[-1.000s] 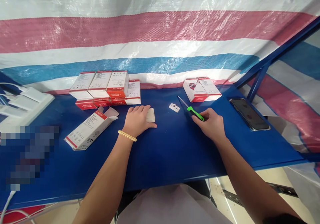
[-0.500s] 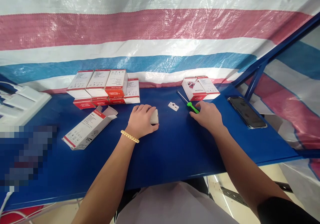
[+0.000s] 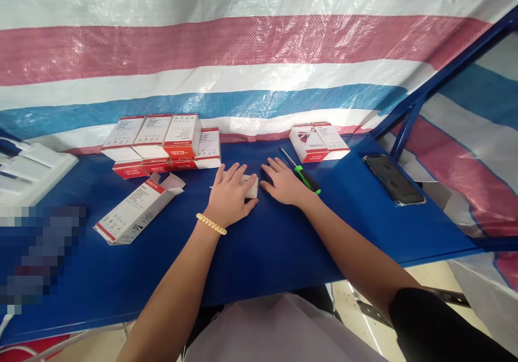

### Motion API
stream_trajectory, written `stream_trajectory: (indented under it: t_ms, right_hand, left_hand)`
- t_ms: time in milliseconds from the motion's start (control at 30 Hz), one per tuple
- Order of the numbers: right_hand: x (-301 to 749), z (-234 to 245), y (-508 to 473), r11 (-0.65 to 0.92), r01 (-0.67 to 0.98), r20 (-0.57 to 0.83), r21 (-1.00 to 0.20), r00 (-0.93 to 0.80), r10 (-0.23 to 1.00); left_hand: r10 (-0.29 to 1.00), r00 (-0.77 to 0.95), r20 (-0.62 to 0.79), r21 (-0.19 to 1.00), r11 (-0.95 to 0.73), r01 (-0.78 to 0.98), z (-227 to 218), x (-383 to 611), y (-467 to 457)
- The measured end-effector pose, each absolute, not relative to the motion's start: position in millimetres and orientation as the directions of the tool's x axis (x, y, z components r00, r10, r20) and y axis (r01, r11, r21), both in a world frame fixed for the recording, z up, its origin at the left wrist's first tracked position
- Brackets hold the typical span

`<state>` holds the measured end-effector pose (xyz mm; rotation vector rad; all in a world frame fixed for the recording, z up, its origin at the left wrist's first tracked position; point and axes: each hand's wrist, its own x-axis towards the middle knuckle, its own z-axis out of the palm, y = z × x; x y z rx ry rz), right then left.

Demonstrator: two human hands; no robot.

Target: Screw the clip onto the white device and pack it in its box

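My left hand (image 3: 229, 197) lies over a small white plastic device (image 3: 253, 188) on the blue table. Its thumb and index finger bracket the near part of the device, while the other fingers spread forward; much of the device is hidden beneath them. Close by on the right, my right hand (image 3: 284, 183) rests low over the table with fingers stretched out. The small white plate seen earlier is hidden, apparently under that hand. Just beyond its wrist lies a screwdriver (image 3: 301, 173) with a green and black handle, its shaft pointing to the back left.
Red-and-white detector boxes (image 3: 151, 130) stand stacked at the back left, with two more boxes (image 3: 318, 141) at the back right. An opened box (image 3: 135, 211) lies left of my left hand. A phone (image 3: 393, 179) is at the right, a white power strip (image 3: 44, 170) far left.
My right hand has left the screwdriver handle and moved left, over the spot of the small white plate. My left hand stays at the device, its fingers a little more spread.
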<state>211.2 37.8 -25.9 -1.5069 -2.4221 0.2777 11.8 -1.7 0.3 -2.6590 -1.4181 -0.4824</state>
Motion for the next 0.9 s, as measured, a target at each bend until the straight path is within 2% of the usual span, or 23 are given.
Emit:
stream_trajectory:
  t_ms: [100,233,433,533,633,800,900]
  right_hand:
    - [213,-35,38,0.442,0.839,0.136,-0.316,-0.421,0.897]
    - [218,-41,39,0.465,0.817,0.222,-0.341,-0.411,0.884]
    - [220,-40,42,0.457,0.801,0.305,-0.386,-0.357,0.883]
    - [216,-35,34,0.496,0.722,0.340,-0.483,-0.368,0.865]
    - [209,-30,22,0.564,0.572,0.333,-0.596,-0.463,0.822]
    - [201,-30,14,0.540,0.630,0.232,-0.559,-0.506,0.831]
    - [201,-32,16,0.563,0.642,0.224,-0.520,-0.533,0.816]
  left_hand:
    - [0.815,0.493,0.305,0.050,-0.530,0.846,3,14,-5]
    - [0.823,0.497,0.277,0.047,-0.528,0.848,4,15,-5]
    - [0.801,0.496,0.335,0.161,-0.567,0.808,-3,14,0]
    - [0.824,0.461,0.329,0.234,-0.544,0.806,-7,14,1]
    - [0.858,0.413,0.305,0.284,-0.496,0.821,-9,15,0]
    - [0.884,0.383,0.269,0.294,-0.454,0.841,-6,10,-1]
    - [0.901,0.368,0.231,0.342,-0.429,0.836,-6,4,2]
